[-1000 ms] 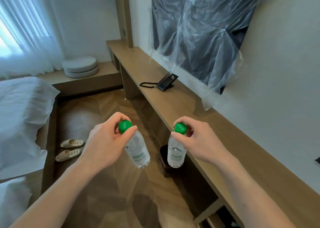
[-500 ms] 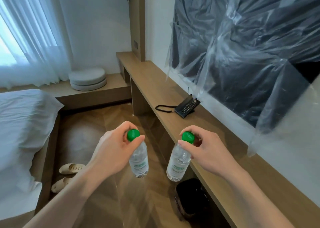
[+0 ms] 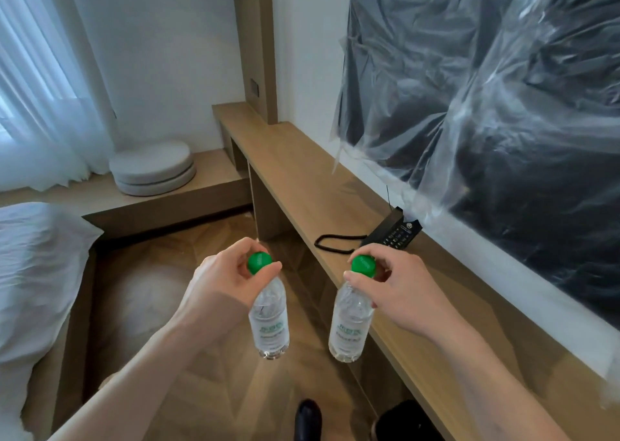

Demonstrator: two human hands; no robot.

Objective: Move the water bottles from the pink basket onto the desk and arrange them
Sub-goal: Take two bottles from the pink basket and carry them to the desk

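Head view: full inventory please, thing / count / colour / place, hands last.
water bottles: 2, clear, green caps, held in the air beside the desk edge
desk: 1, light wood, along right wall
telephone: 1, black, on desk
plastic-covered screen: 1, dark, on wall
round cushions: 2, grey, stacked on window ledge
bed: 1, white, left
left hand: fingers pinch a cap
right hand: fingers pinch the other

bottle caps (image 3: pixel 259 263) green | water bottles (image 3: pixel 269 319) clear, green label print | desk (image 3: pixel 322 185) light wood | floor (image 3: pixel 214 390) herringbone wood, lower centre | telephone (image 3: pixel 394 234) black | curtain (image 3: pixel 40 88) sheer white, upper left | cushions (image 3: pixel 152 167) pale grey
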